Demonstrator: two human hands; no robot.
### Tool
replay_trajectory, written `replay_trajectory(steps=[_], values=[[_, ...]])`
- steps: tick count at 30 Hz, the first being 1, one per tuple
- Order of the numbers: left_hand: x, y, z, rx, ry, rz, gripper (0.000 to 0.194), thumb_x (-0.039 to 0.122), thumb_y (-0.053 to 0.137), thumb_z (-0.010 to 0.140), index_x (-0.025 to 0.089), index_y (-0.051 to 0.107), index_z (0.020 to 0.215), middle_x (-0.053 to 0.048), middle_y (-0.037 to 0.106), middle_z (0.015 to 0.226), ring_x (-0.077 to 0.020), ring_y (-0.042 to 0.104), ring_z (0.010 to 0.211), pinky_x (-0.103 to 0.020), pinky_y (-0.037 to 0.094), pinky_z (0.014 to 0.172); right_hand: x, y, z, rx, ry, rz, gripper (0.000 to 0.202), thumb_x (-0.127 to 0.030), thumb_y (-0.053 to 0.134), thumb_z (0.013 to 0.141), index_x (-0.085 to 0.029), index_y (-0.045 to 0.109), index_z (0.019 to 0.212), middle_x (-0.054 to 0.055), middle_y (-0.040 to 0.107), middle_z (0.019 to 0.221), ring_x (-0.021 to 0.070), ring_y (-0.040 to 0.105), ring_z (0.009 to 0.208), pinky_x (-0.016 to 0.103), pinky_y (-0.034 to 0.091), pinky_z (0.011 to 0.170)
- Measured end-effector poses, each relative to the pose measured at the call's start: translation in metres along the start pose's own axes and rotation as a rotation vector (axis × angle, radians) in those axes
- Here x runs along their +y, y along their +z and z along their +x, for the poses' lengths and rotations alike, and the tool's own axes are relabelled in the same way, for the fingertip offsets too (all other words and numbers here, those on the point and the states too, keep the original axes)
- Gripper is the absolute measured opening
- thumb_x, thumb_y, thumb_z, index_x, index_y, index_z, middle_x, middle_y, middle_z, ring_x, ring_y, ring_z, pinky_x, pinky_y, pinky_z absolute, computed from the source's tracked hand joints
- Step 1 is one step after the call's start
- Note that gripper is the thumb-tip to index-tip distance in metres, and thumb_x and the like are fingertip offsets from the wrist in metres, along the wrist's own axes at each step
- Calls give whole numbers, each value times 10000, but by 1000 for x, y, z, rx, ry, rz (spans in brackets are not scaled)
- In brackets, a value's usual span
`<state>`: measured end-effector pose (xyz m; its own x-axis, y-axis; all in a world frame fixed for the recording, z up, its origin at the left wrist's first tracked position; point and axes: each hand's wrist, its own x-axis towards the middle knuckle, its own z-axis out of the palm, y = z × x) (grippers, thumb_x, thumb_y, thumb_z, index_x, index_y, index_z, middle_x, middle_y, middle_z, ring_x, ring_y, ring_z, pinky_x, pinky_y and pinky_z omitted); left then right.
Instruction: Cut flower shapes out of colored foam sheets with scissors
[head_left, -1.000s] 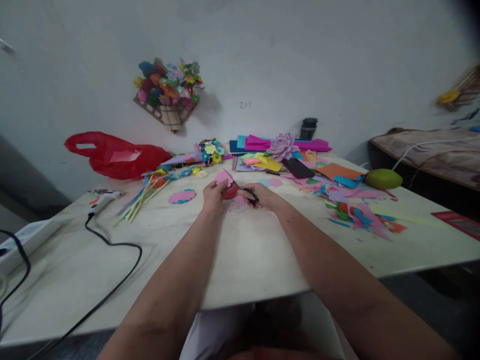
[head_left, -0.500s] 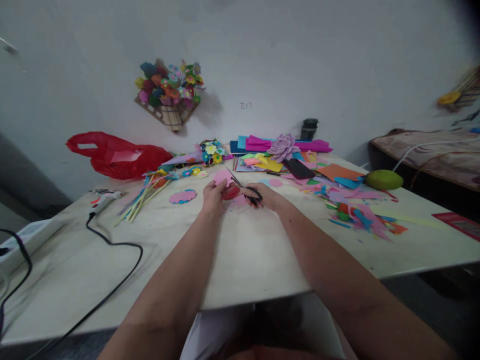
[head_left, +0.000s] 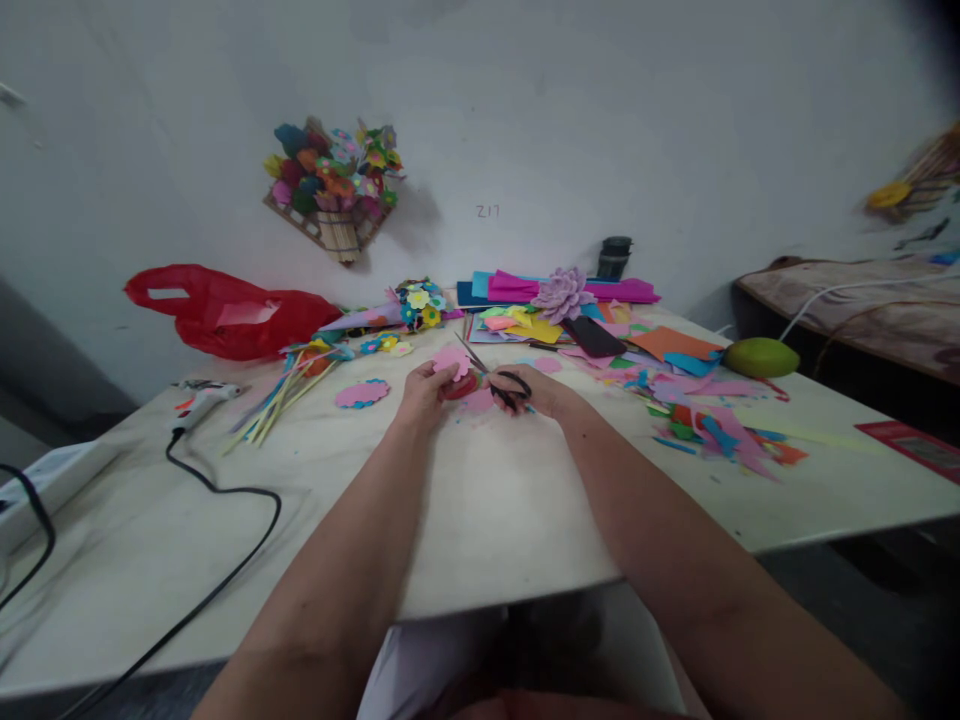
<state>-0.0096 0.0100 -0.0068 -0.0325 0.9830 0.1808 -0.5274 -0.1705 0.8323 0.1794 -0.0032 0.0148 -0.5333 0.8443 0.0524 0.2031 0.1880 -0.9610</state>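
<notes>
Between the thumb and fingers of my left hand (head_left: 424,393) is a piece of pink paper (head_left: 451,360) with a scalloped edge. My right hand (head_left: 536,391) is closed round the black handles of a pair of scissors (head_left: 513,390), whose blades point up and left beside the paper. A red round thing (head_left: 461,387) lies just under the paper, by my left fingertips; its kind is unclear. More pink paper (head_left: 480,401) is on the table below my hands. To the left lies a pink scalloped disc (head_left: 362,394) with blue edging.
A glue gun (head_left: 206,402) with a black cord and a power strip (head_left: 56,480) lie left. Further back are a red plastic bag (head_left: 232,315), paper flowers (head_left: 421,300) and a dark phone (head_left: 592,337). Paper scraps (head_left: 720,430) and a green fruit (head_left: 762,358) lie right.
The pink paper in my left hand has turned a little and shows more of its scalloped edge. The scissors have shifted slightly beside it. The whole view has moved slightly.
</notes>
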Motion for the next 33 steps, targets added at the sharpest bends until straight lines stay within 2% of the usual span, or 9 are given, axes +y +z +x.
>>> replay_trajectory(steps=[5,13,18,23,28,33], values=[[1,1,-1,10,12,12,270,120,819,525,129,592,672,-32,658,657,-150,652,616,-299,562,654,-1,1,-1,-9,-16,-52,318,-440,540,874,-150,533,743,-21,572,547,61,495,379,176,256,318],[3,5,-4,32,4,35,269,136,830,517,102,605,661,-49,657,653,-125,633,576,-272,542,657,-5,5,1,48,37,-34,314,-387,569,875,-147,525,678,-22,557,516,59,492,372,169,267,306],[2,6,-5,60,1,41,245,123,818,537,85,609,660,-54,649,644,-120,629,565,-270,535,667,-6,9,3,83,67,-12,274,-323,563,886,-147,532,678,-31,538,488,54,467,345,163,259,287],[2,9,-6,71,7,31,262,123,826,530,115,597,658,-38,656,643,-139,638,575,-309,552,664,-5,11,5,90,53,-7,265,-296,548,895,-145,542,678,-32,534,480,51,456,337,160,260,277],[2,10,-6,73,10,12,288,146,837,476,128,596,631,-30,659,622,-130,623,542,-273,550,582,-4,12,6,88,41,-3,254,-296,537,904,-145,553,700,-35,529,479,50,454,332,154,257,274],[2,12,-6,83,7,-8,315,148,850,474,111,592,651,-33,657,629,-115,622,544,-245,550,595,-3,13,7,100,41,-9,212,-284,545,899,-143,572,743,-41,525,472,52,448,326,154,256,271]])
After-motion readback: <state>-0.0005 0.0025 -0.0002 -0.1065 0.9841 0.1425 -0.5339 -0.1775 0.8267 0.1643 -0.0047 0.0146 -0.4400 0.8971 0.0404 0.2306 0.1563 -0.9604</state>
